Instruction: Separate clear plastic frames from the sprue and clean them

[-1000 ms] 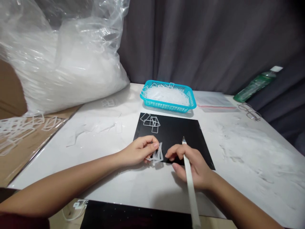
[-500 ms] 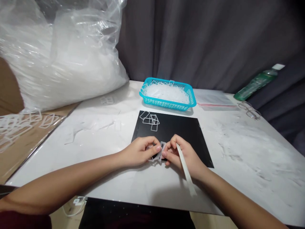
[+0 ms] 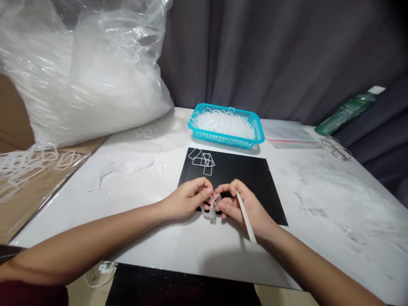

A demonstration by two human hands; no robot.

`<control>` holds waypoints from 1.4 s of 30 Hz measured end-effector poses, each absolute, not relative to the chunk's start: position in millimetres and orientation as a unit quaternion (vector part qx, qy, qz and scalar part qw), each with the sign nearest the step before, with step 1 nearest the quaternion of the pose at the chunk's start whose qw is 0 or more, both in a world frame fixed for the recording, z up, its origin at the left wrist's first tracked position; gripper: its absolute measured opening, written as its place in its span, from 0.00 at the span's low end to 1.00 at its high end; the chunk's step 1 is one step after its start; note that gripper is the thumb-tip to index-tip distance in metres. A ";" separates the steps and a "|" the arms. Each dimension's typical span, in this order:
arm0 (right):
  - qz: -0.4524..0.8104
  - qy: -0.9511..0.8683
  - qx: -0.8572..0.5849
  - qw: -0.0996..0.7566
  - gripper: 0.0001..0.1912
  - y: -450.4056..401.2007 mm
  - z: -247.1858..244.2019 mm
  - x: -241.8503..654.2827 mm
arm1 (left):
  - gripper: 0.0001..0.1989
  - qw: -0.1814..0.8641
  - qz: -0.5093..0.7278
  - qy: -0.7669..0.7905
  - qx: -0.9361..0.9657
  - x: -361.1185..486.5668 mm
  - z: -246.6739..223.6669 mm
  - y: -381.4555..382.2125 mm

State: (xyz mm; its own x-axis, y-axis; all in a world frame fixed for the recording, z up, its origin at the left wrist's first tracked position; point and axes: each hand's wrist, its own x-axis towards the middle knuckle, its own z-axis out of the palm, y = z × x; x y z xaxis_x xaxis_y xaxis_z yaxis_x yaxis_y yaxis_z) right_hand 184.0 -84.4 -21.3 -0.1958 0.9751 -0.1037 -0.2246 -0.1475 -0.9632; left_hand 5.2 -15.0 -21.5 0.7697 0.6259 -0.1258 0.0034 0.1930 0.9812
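Fingers pinched, my left hand (image 3: 193, 197) holds a small bundle of translucent white rectangular frames (image 3: 209, 211) over the near edge of a black mat (image 3: 242, 178). My right hand (image 3: 240, 206) meets it from the other side, its fingertips closed on the same bundle. A thin whitish strip (image 3: 246, 217) is also tucked in the right hand and slants down toward the wrist. Several loose white rectangular frames (image 3: 208, 171) lie overlapping on the mat's far left corner. Fingers hide part of the bundle, so I cannot tell how many frames it has.
Behind the mat stands a turquoise basket (image 3: 228, 141) full of white pieces. A large clear plastic bag (image 3: 105, 85) bulges at the left. More frames (image 3: 22, 165) lie on cardboard. Plastic bags (image 3: 287, 134), glasses (image 3: 337, 148) and a green bottle (image 3: 347, 111) sit at the back right.
The bundle has turned and its loops hang lower between my hands. The strip in my right hand has shifted, its lower end now higher. The view has moved slightly.
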 end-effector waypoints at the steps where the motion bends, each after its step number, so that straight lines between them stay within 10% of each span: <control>1: 0.612 -0.451 -0.439 0.479 0.21 -84.1 -20.7 183.4 | 0.16 0.730 0.217 0.261 0.593 5.5 -22.0 -15.2; 16: 0.274 -0.666 -0.475 0.506 0.19 -89.0 -27.9 183.4 | 0.16 0.685 0.246 0.272 0.630 12.2 -36.9 -15.0; 42: 0.625 -0.375 -0.387 0.565 0.19 -81.0 -23.4 182.8 | 0.14 0.859 0.255 0.176 0.407 11.9 -34.8 -15.6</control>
